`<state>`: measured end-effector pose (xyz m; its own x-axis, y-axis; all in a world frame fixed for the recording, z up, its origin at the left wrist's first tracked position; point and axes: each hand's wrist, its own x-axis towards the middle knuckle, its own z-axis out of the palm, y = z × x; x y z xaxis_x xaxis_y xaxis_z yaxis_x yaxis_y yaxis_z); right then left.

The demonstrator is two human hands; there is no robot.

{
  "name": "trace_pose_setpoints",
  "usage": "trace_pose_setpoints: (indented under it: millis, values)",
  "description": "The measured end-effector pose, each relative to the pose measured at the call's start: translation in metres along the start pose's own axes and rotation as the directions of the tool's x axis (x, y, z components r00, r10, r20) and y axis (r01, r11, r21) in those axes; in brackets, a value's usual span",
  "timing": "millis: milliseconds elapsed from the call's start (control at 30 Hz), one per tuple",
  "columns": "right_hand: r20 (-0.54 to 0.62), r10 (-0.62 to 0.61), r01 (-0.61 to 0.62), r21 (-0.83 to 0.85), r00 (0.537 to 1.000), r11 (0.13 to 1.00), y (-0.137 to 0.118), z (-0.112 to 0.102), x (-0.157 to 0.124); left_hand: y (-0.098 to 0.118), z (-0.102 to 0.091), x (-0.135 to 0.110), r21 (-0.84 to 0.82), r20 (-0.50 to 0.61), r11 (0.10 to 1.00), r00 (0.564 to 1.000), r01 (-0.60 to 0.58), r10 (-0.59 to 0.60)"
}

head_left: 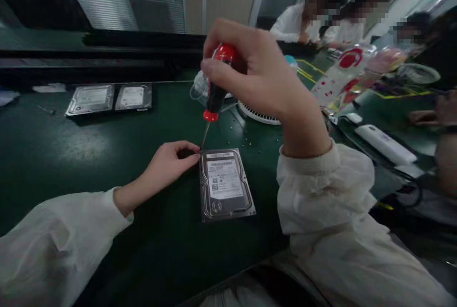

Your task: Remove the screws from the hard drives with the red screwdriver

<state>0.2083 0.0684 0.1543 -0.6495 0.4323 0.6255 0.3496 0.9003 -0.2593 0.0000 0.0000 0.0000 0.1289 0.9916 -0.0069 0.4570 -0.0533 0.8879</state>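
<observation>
Hard drive (224, 185) flat on the green surface (71, 154): right hand (257, 74), fingers wrapped round the near-upright screwdriver (216, 97), sets its tip at the far-left corner, where left hand (171, 162) fingers pinch narrow; seemingly mid screw-work, next needing steady downward pressure.

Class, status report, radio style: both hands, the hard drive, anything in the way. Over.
Right hand shut on screwdriver, tip at far-left corner of hard drive. Left hand pinching beside the tip. Loose screws beyond drive, apart from it.
</observation>
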Motion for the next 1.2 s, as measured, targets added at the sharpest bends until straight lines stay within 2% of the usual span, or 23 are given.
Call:
trace_pose_setpoints:
  millis: [133, 233, 333, 400, 533, 600, 733, 867, 933, 1033, 1133, 1200]
  values:
    - [0.006, 0.032, -0.032, -0.031, 0.999, 0.999, 0.0, 0.0, 0.006, -0.002, -0.002, -0.002, -0.002, 0.017, 1.0, 1.0, -0.011, 0.011]
    - [0.051, -0.007, 0.007, -0.005, 0.999, 1.0, 0.0, -0.002, 0.005, -0.004, -0.003, -0.002, -0.009, 0.021, 1.0, 1.0, 0.006, -0.005]
    - [0.004, 0.01, -0.01, -0.06, 1.0, 0.998, -0.001, -0.003, 0.004, -0.005, -0.003, -0.001, 0.004, 0.021, 1.0, 1.0, -0.002, 0.002]
    - [0.012, 0.034, -0.032, -0.086, 0.999, 0.996, -0.002, -0.004, 0.003, -0.006, -0.003, -0.001, 0.013, 0.017, 1.0, 1.0, -0.008, 0.008]
    - [0.063, -0.021, 0.02, 0.014, 0.998, 1.0, -0.001, -0.002, 0.004, -0.006, -0.004, -0.002, 0.019, 0.017, 1.0, 1.0, 0.01, -0.01]
    - [0.037, -0.036, 0.035, 0.031, 0.999, 0.999, -0.001, 0.0, 0.005, -0.006, -0.003, -0.001, 0.025, 0.008, 1.0, 1.0, 0.01, -0.01]
    - [-0.021, 0.03, -0.032, -0.101, 0.999, 0.994, -0.001, 0.007, 0.006, -0.007, -0.003, 0.0, 0.008, 0.006, 1.0, 1.0, -0.008, 0.008]
    - [-0.072, -0.061, 0.054, -0.092, 0.996, 0.994, -0.005, 0.013, 0.006, -0.008, -0.002, 0.001, -0.015, 0.009, 1.0, 1.0, -0.008, 0.008]
    - [-0.056, -0.079, 0.075, -0.086, 0.995, 0.994, -0.008, 0.014, 0.006, -0.007, -0.001, 0.001, -0.024, -0.001, 1.0, 1.0, -0.008, 0.008]
    - [-0.01, -0.03, 0.028, -0.116, 1.0, 0.993, -0.011, 0.013, 0.004, -0.006, -0.001, 0.001, -0.027, -0.011, 1.0, 1.0, -0.006, 0.006]
    - [-0.042, 0.065, -0.072, -0.211, 0.997, 0.975, -0.012, 0.011, 0.003, -0.007, -0.001, 0.002, -0.004, -0.003, 1.0, 1.0, -0.002, 0.002]
    - [-0.054, 0.052, -0.063, -0.227, 0.997, 0.972, -0.013, 0.011, 0.003, -0.008, -0.002, 0.002, 0.012, 0.005, 1.0, 1.0, -0.003, 0.003]
